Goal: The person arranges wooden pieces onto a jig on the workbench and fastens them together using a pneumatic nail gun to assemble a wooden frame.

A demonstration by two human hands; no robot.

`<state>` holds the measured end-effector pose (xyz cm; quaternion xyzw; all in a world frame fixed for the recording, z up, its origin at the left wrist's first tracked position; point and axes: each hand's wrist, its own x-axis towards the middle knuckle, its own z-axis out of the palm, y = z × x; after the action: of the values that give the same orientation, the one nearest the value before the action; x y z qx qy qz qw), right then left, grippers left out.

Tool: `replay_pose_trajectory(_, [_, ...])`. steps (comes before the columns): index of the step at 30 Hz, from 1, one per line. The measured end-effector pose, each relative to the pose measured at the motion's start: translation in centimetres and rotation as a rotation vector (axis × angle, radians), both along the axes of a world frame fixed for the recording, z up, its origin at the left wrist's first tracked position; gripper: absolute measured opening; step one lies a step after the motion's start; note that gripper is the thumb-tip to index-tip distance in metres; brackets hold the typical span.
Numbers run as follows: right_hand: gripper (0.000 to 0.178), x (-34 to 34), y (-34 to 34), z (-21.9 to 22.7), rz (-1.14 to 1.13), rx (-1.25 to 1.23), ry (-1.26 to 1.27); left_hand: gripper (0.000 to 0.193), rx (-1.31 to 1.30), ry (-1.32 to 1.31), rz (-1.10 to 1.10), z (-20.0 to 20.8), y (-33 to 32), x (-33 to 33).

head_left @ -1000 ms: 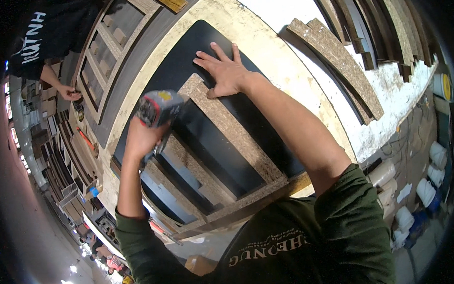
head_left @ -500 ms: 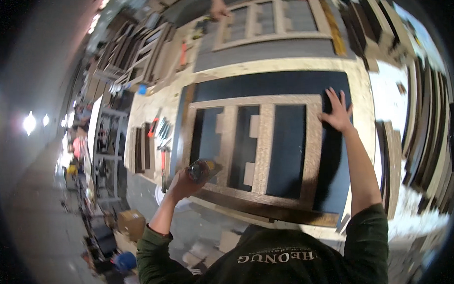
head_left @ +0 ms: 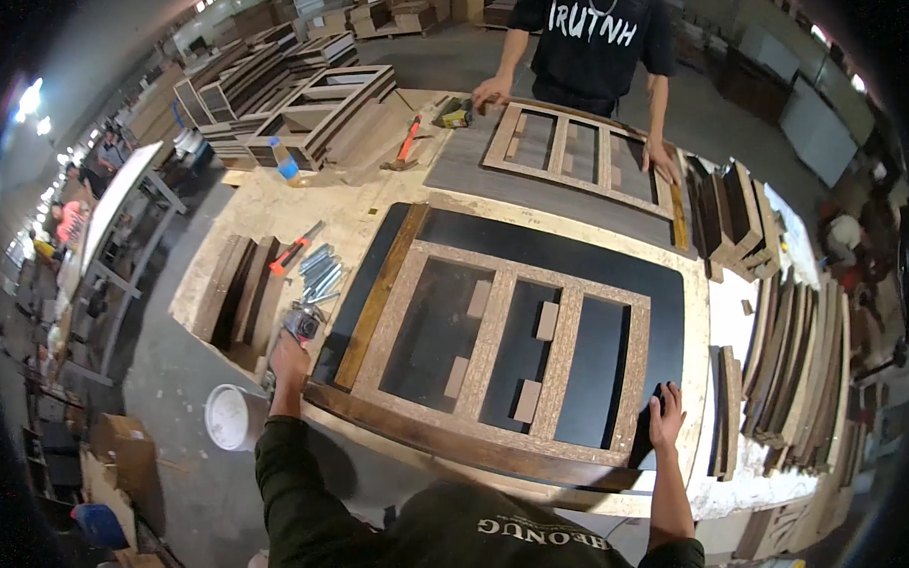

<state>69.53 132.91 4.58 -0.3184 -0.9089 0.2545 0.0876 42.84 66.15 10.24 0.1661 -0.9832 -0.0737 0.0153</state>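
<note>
My left hand [head_left: 290,362] is closed around what looks like a grey staple gun [head_left: 301,322], held at the left edge of the workbench beside silver staple strips [head_left: 320,277]. My right hand [head_left: 666,417] is open, fingers spread, over the black panel [head_left: 666,322] near its right front corner. Between my hands a wooden frame [head_left: 434,417] with two inner bars lies flat on that panel, small wood blocks [head_left: 527,400] against the bars. A brown wooden strip [head_left: 385,296] runs along the frame's left side and another strip [head_left: 460,446] along its front.
Across the bench [head_left: 237,211] a co-worker's hands [head_left: 659,164] rest on a second wooden frame [head_left: 581,184]. An orange-handled hammer [head_left: 408,145], a bottle [head_left: 283,160] and an orange-handled tool [head_left: 295,249] lie left. Stacked wood strips [head_left: 798,362] stand right; a white bucket [head_left: 236,417] is below left.
My left hand has carried the staple gun left, from over the frame to the bench edge. My right hand has come nearer to me along the panel's right side. The view has tilted up.
</note>
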Motion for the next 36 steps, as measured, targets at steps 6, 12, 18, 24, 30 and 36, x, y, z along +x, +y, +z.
replay_pose_trajectory(6, [0.058, -7.0, -3.1, 1.6, -0.092, -0.020, -0.079, 0.063, -0.139, 0.136, -0.112, -0.7, 4.6, -2.8])
replay_pose_trajectory(12, [0.070, -10.0, -7.3, 1.7, -0.197, 0.086, -0.093, 0.067, 0.058, 0.294, -0.368, -4.8, 14.5, -2.7])
replay_pose_trajectory(18, [0.056, -9.0, -6.9, -1.8, -0.334, 0.038, -0.051, 0.061, 0.146, 0.243, -0.264, -5.0, 15.4, -3.9])
replay_pose_trajectory(24, [0.035, -10.4, -3.9, 1.1, -0.299, 0.034, 0.526, 0.052, 0.510, 0.382, -0.202, 1.0, 16.2, -4.9])
replay_pose_trajectory(30, [0.056, -16.1, -1.4, 16.2, -0.343, -0.081, 0.811, 0.062, 0.664, 1.055, -0.358, 11.3, 20.2, -10.6])
replay_pose_trajectory(36, [0.058, -18.1, 0.6, 13.9, -0.218, -0.006, 1.024, 0.076, 0.658, 0.731, -0.343, 12.4, 21.7, -12.4])
